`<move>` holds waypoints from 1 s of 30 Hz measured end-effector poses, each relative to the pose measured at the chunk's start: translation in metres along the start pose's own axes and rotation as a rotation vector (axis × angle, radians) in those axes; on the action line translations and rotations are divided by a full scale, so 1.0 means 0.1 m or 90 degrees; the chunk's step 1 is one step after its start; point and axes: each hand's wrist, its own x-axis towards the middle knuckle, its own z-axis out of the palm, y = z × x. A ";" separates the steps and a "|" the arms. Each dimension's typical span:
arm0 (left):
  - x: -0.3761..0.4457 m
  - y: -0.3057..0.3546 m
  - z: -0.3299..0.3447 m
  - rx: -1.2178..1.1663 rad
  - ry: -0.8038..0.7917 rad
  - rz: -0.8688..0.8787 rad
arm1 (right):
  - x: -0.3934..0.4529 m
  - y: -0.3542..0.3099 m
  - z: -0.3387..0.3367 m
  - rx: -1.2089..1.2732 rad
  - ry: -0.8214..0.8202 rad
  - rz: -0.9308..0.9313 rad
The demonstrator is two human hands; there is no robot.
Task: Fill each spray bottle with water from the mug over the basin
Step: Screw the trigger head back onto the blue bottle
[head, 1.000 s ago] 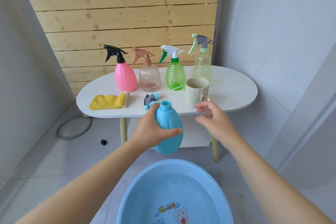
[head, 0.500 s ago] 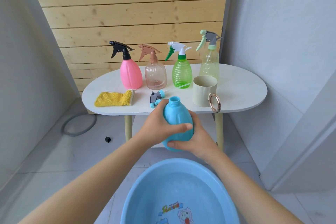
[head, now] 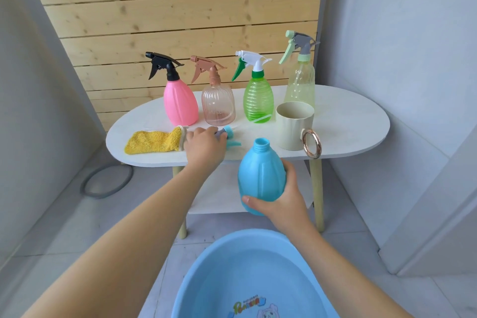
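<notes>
right hand point(head: 285, 200) grips the uncapped blue bottle point(head: 260, 175) upright above the basin point(head: 206, 284); left hand point(head: 205, 146) closes on the sprayer point(head: 228, 137) on the counter point(head: 348, 121); mug point(head: 293, 125) just beyond the right hand.

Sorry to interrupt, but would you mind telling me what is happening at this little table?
A person is filling spray bottles. The right hand holds an uncapped blue bottle upright between the white table and a blue basin. The left hand grips that bottle's blue trigger head on the table. The cream mug stands untouched, and four capped bottles wait behind.
</notes>
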 end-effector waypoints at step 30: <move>-1.94 -1.16 -0.19 -0.470 -0.145 -0.163 | -0.94 1.21 -0.26 -0.090 -0.070 0.107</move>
